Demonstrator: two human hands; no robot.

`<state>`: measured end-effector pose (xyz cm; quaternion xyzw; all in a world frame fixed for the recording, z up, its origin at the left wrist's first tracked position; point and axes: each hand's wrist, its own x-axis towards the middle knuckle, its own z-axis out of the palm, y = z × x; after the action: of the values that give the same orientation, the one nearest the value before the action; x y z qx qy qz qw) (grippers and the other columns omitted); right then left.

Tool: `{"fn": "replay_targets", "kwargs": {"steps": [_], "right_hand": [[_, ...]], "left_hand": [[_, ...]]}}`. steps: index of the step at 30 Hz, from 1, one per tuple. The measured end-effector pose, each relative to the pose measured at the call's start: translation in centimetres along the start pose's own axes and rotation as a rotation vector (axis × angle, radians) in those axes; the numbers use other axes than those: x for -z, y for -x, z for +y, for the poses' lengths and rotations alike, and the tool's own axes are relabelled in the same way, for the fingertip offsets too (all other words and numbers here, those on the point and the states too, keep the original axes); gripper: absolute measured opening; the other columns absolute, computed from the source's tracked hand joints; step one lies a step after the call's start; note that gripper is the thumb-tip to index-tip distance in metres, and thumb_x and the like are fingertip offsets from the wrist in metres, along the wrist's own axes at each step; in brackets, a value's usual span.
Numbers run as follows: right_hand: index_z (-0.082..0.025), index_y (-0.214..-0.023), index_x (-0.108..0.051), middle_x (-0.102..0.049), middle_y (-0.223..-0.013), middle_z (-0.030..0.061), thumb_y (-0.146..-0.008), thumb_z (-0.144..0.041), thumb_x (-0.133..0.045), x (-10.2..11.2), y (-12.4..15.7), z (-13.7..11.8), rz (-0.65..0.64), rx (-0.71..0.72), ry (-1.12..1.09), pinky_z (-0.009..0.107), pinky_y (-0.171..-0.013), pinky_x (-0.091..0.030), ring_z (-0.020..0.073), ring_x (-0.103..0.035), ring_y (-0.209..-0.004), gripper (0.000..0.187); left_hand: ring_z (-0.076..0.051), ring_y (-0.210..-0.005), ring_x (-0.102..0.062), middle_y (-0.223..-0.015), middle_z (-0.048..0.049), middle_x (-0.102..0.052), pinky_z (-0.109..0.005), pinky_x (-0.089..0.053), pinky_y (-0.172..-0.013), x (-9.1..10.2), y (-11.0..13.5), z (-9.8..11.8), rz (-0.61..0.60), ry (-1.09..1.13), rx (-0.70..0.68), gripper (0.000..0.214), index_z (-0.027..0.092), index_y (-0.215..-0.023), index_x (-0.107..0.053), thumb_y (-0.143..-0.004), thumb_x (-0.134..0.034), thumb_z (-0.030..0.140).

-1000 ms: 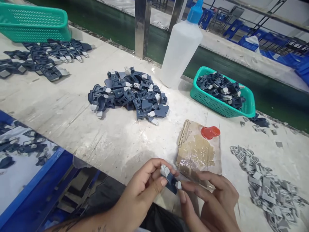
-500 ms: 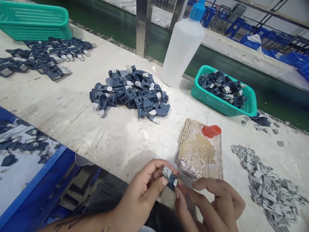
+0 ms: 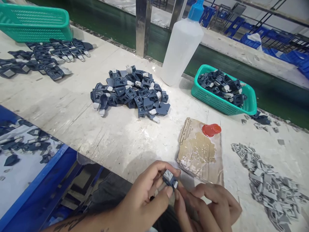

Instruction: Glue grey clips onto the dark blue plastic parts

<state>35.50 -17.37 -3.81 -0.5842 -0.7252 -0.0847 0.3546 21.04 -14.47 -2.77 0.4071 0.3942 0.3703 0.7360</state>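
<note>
A small dark blue plastic part (image 3: 171, 183) with light grey pieces on it is held near the table's front edge. My left hand (image 3: 146, 193) grips it between thumb and fingers, a grey block facing up. My right hand (image 3: 205, 204) has its thumb and index finger pinched at the part's right end, by a small pale tab; its other fingers are curled. Just beyond the hands lies a glossy, wet-looking cardboard piece (image 3: 198, 151) with a red cap (image 3: 211, 130) on it. Fingers hide the part's lower side.
A heap of dark blue parts (image 3: 130, 91) lies mid-table, with grey pieces (image 3: 270, 187) at right. A squeeze bottle (image 3: 182, 48) stands behind. Green baskets stand at back left (image 3: 43, 24) and right (image 3: 224, 109), the right one full of parts. A blue bin (image 3: 36, 183) sits lower left.
The part has turned slightly in my fingers, so the grey block shows more from above. My left thumb has shifted a little right and down along it. Both hands keep hold.
</note>
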Motion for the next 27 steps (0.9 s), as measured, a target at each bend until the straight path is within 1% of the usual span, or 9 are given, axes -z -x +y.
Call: {"fn": "replay_targets", "kwargs": {"steps": [3,5,7,11,14,16,19,22,27], "right_hand": [[-0.021,-0.073,-0.064,-0.051,-0.066,0.0046,-0.076,-0.021,-0.066,-0.9,0.7,0.1,0.12,0.044,0.043,0.035,-0.065,-0.034,0.0189,-0.047,-0.072,0.004],[-0.022,-0.069,-0.063,-0.05,-0.061,0.0032,-0.077,-0.021,-0.065,-1.6,1.0,0.0,0.204,0.069,0.052,0.035,-0.065,-0.033,0.0176,-0.046,-0.069,0.009],[-0.022,-0.066,-0.062,-0.049,-0.06,0.0028,-0.079,-0.023,-0.064,-2.1,1.1,-0.1,0.27,0.056,0.053,0.035,-0.065,-0.033,0.0172,-0.046,-0.068,0.013],[-0.022,-0.067,-0.062,-0.047,-0.062,0.0032,-0.079,-0.025,-0.063,-2.0,0.9,-0.3,0.307,0.009,0.052,0.034,-0.062,-0.032,0.0179,-0.045,-0.07,0.013],[-0.022,-0.07,-0.062,-0.049,-0.069,0.0039,-0.077,-0.022,-0.065,-1.2,0.8,-0.2,0.184,-0.044,-0.035,0.034,-0.065,-0.033,0.0183,-0.045,-0.074,0.008],[-0.02,-0.075,-0.063,-0.05,-0.075,0.0047,-0.076,-0.019,-0.066,-0.7,0.6,-0.2,0.075,-0.108,-0.12,0.034,-0.068,-0.035,0.0187,-0.045,-0.078,0.003],[-0.018,-0.081,-0.063,-0.05,-0.081,0.0058,-0.075,-0.014,-0.066,-0.4,0.4,-0.1,0.062,-0.198,-0.231,0.034,-0.072,-0.035,0.0192,-0.045,-0.084,0.007],[-0.018,-0.085,-0.064,-0.049,-0.086,0.0054,-0.075,-0.014,-0.066,-0.4,0.3,0.1,0.065,-0.248,-0.285,0.033,-0.075,-0.035,0.0189,-0.045,-0.089,0.011],[-0.023,-0.092,-0.063,-0.044,-0.091,0.0029,-0.078,-0.014,-0.06,0.4,0.4,1.2,-0.105,-0.304,-0.442,0.03,-0.08,-0.036,0.0153,-0.045,-0.09,0.017]], "left_hand": [[-0.019,-0.111,-0.052,-0.103,-0.0018,-0.06,-0.025,-0.042,-0.085,-0.4,0.0,-0.1,0.072,0.01,0.021,0.009,0.026,-0.095,-0.055,-0.086,-0.054,0.028],[-0.019,-0.106,-0.054,-0.099,-0.0017,-0.062,-0.025,-0.042,-0.082,-0.7,-0.1,-0.2,0.112,0.007,0.017,0.004,0.025,-0.09,-0.055,-0.085,-0.055,0.025],[-0.017,-0.101,-0.056,-0.097,-0.0013,-0.062,-0.025,-0.042,-0.083,-0.9,-0.2,-0.3,0.111,0.017,0.002,0.004,0.025,-0.087,-0.055,-0.085,-0.054,0.022],[-0.015,-0.095,-0.058,-0.091,0.0001,-0.062,-0.024,-0.043,-0.082,-1.0,-0.3,-0.3,0.111,0.023,0.011,0.005,0.025,-0.085,-0.056,-0.084,-0.056,0.02],[-0.016,-0.099,-0.058,-0.097,-0.0012,-0.064,-0.024,-0.044,-0.083,-0.7,-0.4,0.0,0.092,0.022,0.031,0.004,0.025,-0.088,-0.058,-0.085,-0.055,0.023],[-0.018,-0.105,-0.057,-0.105,-0.0027,-0.065,-0.025,-0.044,-0.086,-0.4,-0.5,0.3,0.038,0.006,0.041,0.012,0.025,-0.097,-0.059,-0.087,-0.053,0.027],[-0.018,-0.109,-0.056,-0.112,-0.0026,-0.065,-0.026,-0.042,-0.091,-0.1,-0.6,0.7,0.002,-0.007,0.069,0.023,0.027,-0.11,-0.059,-0.089,-0.05,0.03],[-0.015,-0.103,-0.059,-0.112,0.0001,-0.066,-0.024,-0.043,-0.087,0.0,-0.8,0.7,0.008,0.005,0.109,0.022,0.03,-0.109,-0.06,-0.09,-0.049,0.028],[-0.013,-0.101,-0.06,-0.104,0.0035,-0.069,-0.021,-0.042,-0.086,-0.1,-0.9,0.4,0.014,0.071,0.13,0.019,0.031,-0.104,-0.062,-0.089,-0.051,0.028]]}}
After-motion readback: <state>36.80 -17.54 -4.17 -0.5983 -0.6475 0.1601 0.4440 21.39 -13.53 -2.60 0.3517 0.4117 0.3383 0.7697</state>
